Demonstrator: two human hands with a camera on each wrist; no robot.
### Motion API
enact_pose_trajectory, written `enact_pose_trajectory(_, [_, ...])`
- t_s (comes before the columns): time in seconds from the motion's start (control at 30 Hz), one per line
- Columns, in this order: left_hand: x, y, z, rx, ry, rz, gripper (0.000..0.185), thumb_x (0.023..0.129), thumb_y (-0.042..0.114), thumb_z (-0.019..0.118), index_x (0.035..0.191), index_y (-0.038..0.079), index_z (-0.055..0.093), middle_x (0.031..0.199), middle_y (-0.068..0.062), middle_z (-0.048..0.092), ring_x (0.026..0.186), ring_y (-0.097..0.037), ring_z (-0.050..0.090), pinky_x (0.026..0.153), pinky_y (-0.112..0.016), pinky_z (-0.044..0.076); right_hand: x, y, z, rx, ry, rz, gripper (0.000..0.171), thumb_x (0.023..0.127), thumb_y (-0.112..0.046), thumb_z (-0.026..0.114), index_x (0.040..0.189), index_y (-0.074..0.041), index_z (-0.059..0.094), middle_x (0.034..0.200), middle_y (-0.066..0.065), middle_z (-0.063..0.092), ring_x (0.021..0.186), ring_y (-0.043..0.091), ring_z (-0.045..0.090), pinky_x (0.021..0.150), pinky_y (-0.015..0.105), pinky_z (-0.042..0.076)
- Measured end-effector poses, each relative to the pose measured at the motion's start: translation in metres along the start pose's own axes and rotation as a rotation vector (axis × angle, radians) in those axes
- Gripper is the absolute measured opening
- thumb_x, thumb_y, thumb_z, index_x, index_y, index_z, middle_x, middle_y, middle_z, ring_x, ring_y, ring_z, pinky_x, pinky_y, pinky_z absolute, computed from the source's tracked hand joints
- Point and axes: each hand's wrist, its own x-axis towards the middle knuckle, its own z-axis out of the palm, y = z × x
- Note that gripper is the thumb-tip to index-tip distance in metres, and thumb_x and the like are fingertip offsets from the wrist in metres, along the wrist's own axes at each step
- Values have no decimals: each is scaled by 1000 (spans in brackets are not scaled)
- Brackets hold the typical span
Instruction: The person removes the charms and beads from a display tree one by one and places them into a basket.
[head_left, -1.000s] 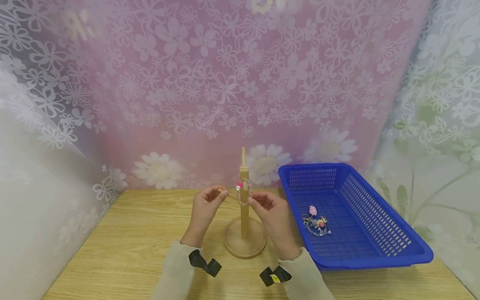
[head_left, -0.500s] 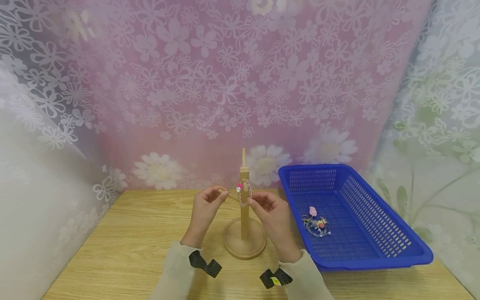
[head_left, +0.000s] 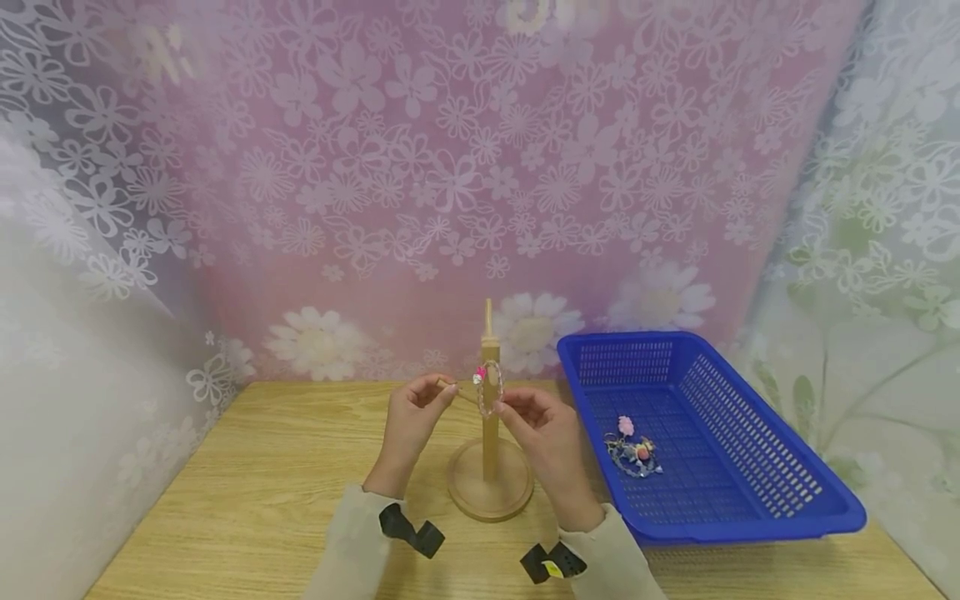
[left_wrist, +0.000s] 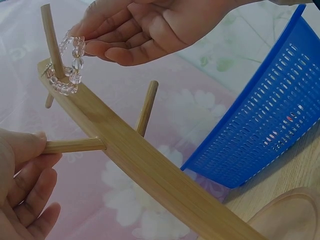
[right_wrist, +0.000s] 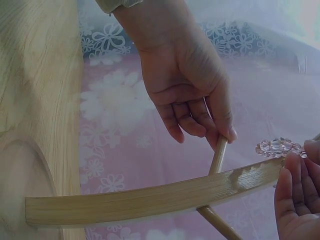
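A wooden peg stand (head_left: 489,433) rises from a round base (head_left: 489,493) in the middle of the table. My left hand (head_left: 448,388) pinches the end of a side peg (left_wrist: 75,145) on the post's left. My right hand (head_left: 501,403) pinches a clear bead bracelet (left_wrist: 70,75) with a pink charm (head_left: 479,376). The bracelet is looped round an upper peg (left_wrist: 52,40) close to the post (left_wrist: 150,170). In the right wrist view the left hand (right_wrist: 222,135) grips the peg (right_wrist: 218,154), and the bracelet (right_wrist: 277,146) lies at the top of the post (right_wrist: 150,199).
A blue plastic basket (head_left: 750,500) stands right of the stand and holds a few more beaded bracelets (head_left: 633,450). The wooden table (head_left: 247,483) runs out to the left. Flowered curtains (head_left: 450,167) close in the back and both sides.
My right hand has edged slightly left toward the post with the bracelet. My left hand keeps its hold on the side peg.
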Motion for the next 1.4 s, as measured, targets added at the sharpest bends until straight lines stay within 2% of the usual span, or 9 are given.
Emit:
enact_pose_trajectory(0.13, [0, 0, 0, -8, 11, -5, 17, 87, 13, 69, 94, -2, 68, 72, 5, 63, 70, -10, 57, 68, -23, 48, 1, -1, 0, 3, -13, -53, 15, 83, -6, 72, 93, 4, 69, 90, 16, 68, 76, 11, 64, 69, 22, 53])
enact_pose_trajectory(0.27, [0, -1, 0, -2, 13, 6, 16, 87, 12, 69, 94, -2, 68, 72, 3, 63, 70, -10, 57, 66, -23, 48, 2, -1, -1, 3, -21, -93, 13, 82, -5, 72, 93, 2, 69, 89, 15, 69, 76, 10, 65, 69, 23, 54])
enact_pose_trajectory(0.43, [-2, -2, 0, 8, 16, 16, 13, 87, 13, 69, 91, 1, 69, 77, -4, 65, 69, -8, 57, 65, -23, 48, 3, -3, -4, -3, -19, -94, 13, 82, -6, 72, 92, 2, 69, 89, 15, 68, 76, 11, 65, 69, 23, 54])
enact_pose_trajectory(0.6, [-2, -3, 0, 5, 21, 35, 14, 87, 15, 70, 91, 2, 69, 77, 2, 66, 68, -10, 57, 64, -22, 47, 3, -6, -6, -4, -22, -93, 15, 83, -9, 72, 93, 1, 69, 90, 14, 68, 77, 15, 65, 70, 24, 54])
enact_pose_trajectory(0.8, [-1, -3, 1, -26, 6, 21, 12, 87, 13, 69, 91, 2, 69, 80, -10, 66, 71, -12, 58, 67, -24, 49, 4, -12, -8, 26, -21, -107, 13, 83, -4, 71, 93, 3, 69, 89, 17, 67, 75, 13, 65, 70, 23, 54])
enact_pose_trajectory(0.9, [-2, -2, 1, -30, 6, 16, 14, 87, 13, 69, 92, 0, 68, 77, -3, 66, 72, -12, 59, 69, -23, 49, 6, -15, -9, 28, -20, -110, 12, 83, -4, 71, 93, 3, 69, 89, 17, 67, 76, 13, 65, 70, 23, 54])
enact_pose_trajectory(1.0, [-6, 12, 1, -34, -4, -4, 15, 87, 10, 68, 93, -4, 67, 73, 7, 63, 73, -13, 59, 71, -23, 49, 7, -17, -9, 11, -20, -105, 12, 83, -5, 71, 93, 3, 69, 90, 16, 68, 76, 12, 65, 70, 23, 54])
enact_pose_trajectory(1.13, [-11, 31, 2, -29, -17, -23, 13, 88, 4, 66, 94, -7, 66, 73, 8, 62, 73, -12, 59, 71, -22, 48, 9, -19, -9, -9, -20, -101, 13, 84, -7, 71, 93, 2, 70, 91, 16, 68, 77, 10, 65, 69, 23, 54])
enact_pose_trajectory(1.4, [-11, 32, 2, -21, -19, -20, 12, 88, 3, 65, 94, -7, 67, 73, 9, 62, 72, -11, 59, 71, -22, 49, 10, -28, -7, -18, -16, -79, 12, 84, -2, 69, 94, 4, 69, 94, 19, 68, 77, 8, 64, 69, 20, 53])
